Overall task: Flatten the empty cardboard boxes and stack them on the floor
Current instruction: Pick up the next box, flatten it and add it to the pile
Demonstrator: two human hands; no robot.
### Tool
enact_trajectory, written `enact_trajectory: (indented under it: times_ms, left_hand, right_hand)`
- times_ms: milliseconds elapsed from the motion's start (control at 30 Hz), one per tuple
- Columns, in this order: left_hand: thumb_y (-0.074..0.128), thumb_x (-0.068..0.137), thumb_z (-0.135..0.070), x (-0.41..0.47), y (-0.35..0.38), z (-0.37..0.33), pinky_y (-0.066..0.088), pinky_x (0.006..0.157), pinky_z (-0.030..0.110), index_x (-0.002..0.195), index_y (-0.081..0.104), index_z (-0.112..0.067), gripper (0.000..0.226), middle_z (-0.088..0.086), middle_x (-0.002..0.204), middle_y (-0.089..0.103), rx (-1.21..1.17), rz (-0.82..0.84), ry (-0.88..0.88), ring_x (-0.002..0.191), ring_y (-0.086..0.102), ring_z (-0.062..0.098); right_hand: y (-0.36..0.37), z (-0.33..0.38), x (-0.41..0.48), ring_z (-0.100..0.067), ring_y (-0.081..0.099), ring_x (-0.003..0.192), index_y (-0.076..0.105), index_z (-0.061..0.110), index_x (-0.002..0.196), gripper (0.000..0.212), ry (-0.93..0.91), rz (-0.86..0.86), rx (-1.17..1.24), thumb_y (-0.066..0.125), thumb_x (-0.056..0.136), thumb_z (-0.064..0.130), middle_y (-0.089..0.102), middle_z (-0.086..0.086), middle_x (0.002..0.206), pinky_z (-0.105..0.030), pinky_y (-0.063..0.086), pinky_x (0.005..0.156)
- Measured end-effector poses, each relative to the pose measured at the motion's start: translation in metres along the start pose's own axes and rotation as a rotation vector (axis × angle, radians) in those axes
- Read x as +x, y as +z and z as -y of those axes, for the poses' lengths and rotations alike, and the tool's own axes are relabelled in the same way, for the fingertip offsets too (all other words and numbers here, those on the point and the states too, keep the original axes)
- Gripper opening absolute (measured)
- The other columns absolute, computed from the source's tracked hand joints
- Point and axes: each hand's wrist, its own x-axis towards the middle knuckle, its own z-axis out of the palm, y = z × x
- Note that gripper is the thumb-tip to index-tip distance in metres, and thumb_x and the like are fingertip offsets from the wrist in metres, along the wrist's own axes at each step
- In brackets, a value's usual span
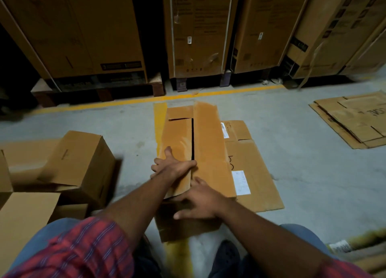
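A long brown cardboard box (208, 144) lies on the floor in front of me, its top flaps parted by a dark slit. It rests on a flattened box (252, 169) with white labels. My left hand (173, 166) presses on the left flap near its near end, fingers spread over the edge. My right hand (200, 202) lies flat, fingers apart, on the box's near end and a lower flap. Both hands touch the cardboard; neither clearly grips it.
Two unflattened open boxes (79, 162) stand at the left. A pile of flattened cardboard (355, 119) lies at the right on the grey floor. Tall cartons on pallets (200, 37) line the back behind a yellow floor line (146, 99). My shoe (227, 257) is below.
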Motion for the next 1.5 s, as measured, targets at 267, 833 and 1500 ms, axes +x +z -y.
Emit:
enact_trajectory:
  times_ms: [267,833,1500]
  left_hand:
    - [0.074,0.052,-0.081,0.01,-0.015,0.043,0.036,0.112,0.059,0.161,0.009,-0.044,0.132,0.016,0.157,0.035,-0.017,-0.026,0.069,0.142,0.035,0.042]
    - [0.035,0.102,-0.056,0.044,-0.034,0.071,0.052,0.101,0.056,0.149,0.05,-0.018,0.062,0.02,0.142,0.057,-0.515,0.099,-0.066,0.122,0.058,0.045]
    - [0.044,0.11,-0.019,0.041,-0.002,0.076,0.045,0.11,0.043,0.143,0.054,-0.009,0.036,0.018,0.143,0.061,-0.642,-0.16,0.017,0.129,0.057,0.04]
  right_hand:
    - [-0.031,-0.018,0.015,-0.025,0.031,0.149,0.043,0.036,0.154,0.11,0.423,-0.162,0.008,0.081,0.061,0.081,0.032,0.003,0.166,-0.05,0.031,0.121]
    - [-0.075,0.042,-0.011,-0.017,0.063,0.085,0.058,0.024,0.08,0.051,0.309,-0.101,-0.41,0.078,0.075,0.071,0.064,0.008,0.088,-0.031,0.048,0.071]
    - [-0.079,-0.044,-0.007,-0.013,0.053,0.057,0.074,0.019,0.091,0.028,1.235,-0.473,-0.321,0.07,0.099,0.045,0.061,0.001,0.072,-0.026,0.053,0.059]
